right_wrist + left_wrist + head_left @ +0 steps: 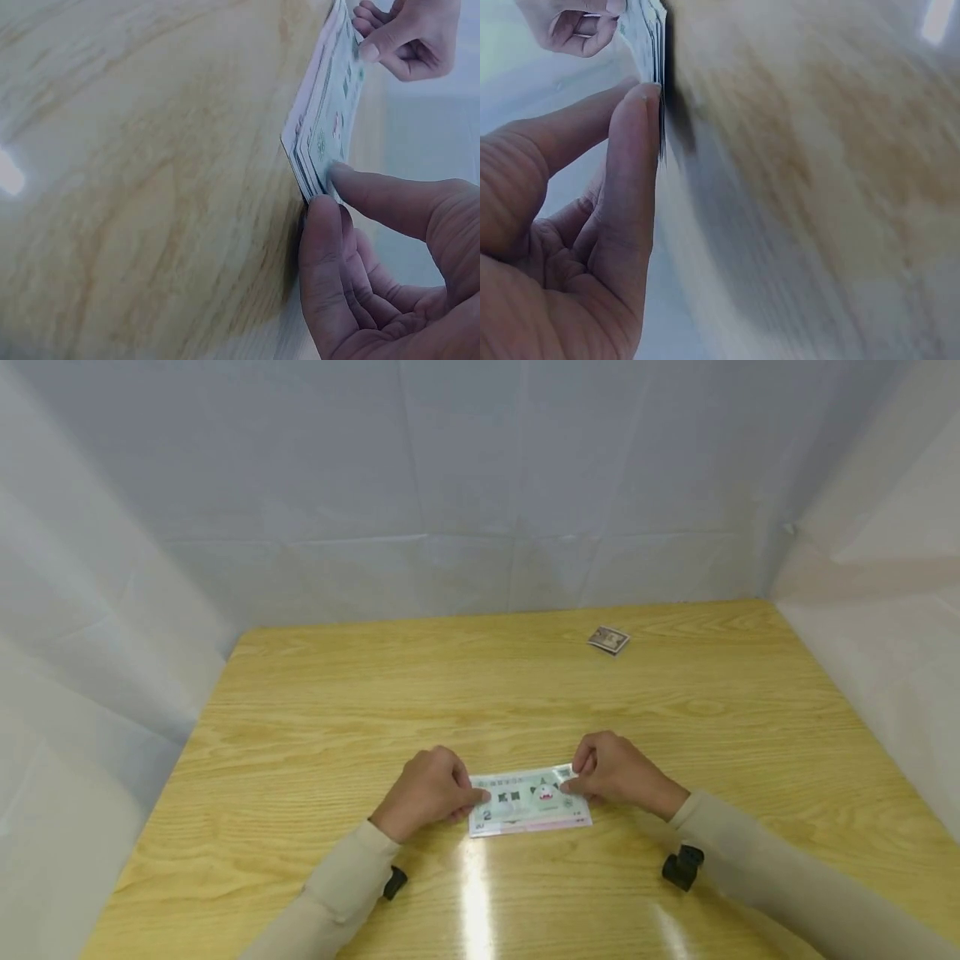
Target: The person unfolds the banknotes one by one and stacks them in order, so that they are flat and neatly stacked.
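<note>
A small stack of banknotes (525, 810) lies between my two hands, a pale green note with a "2" on top and a pink edge showing beneath. My left hand (435, 787) pinches the stack's left end between thumb and fingers. At the right end, my right hand (618, 775) pinches it the same way, thumb on the top face. In the right wrist view the layered edges of the banknotes (324, 112) show, slightly fanned. From the left wrist, the stack (654, 45) appears edge-on, just off or against the tabletop; which one I cannot tell.
A small folded brown-printed paper (609, 640) lies near the back right of the wooden table (337, 693). White sheeting (465, 485) hangs behind and along both sides. Black devices (682, 867) are strapped at the wrists.
</note>
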A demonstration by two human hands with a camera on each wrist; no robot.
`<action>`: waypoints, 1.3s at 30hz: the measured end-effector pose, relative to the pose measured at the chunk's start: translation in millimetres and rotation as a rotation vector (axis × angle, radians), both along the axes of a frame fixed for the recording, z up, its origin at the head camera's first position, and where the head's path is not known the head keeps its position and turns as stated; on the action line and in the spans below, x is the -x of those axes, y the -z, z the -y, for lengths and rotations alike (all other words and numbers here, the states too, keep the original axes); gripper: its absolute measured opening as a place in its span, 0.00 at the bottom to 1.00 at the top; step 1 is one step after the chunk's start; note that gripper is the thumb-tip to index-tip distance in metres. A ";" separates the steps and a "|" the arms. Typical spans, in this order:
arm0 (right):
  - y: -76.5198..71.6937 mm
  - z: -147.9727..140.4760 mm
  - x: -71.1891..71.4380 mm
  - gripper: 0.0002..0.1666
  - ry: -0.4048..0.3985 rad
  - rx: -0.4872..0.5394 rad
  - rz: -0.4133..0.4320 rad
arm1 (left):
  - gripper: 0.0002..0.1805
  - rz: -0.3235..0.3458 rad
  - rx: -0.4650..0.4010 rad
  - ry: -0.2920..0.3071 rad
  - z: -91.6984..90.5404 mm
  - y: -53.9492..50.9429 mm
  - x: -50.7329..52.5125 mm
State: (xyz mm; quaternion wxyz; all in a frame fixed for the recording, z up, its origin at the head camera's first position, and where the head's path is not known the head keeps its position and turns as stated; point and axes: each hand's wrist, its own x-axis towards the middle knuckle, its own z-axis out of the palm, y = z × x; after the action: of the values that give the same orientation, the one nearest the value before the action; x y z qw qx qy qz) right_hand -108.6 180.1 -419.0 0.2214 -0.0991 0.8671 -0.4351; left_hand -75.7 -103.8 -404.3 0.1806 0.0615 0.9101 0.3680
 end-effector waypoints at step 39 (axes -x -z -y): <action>9.6 -72.6 136.9 0.18 0.618 0.114 -0.120 | 0.07 -0.022 -0.256 -0.087 12.9 -9.4 1.8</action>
State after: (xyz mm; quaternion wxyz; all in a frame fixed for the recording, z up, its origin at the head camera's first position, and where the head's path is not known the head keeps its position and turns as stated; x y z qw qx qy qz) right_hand -245.5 252.7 -428.6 0.0213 0.1314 0.8418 -0.5231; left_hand -77.5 -116.7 -394.9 0.1453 0.0485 0.8593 0.4879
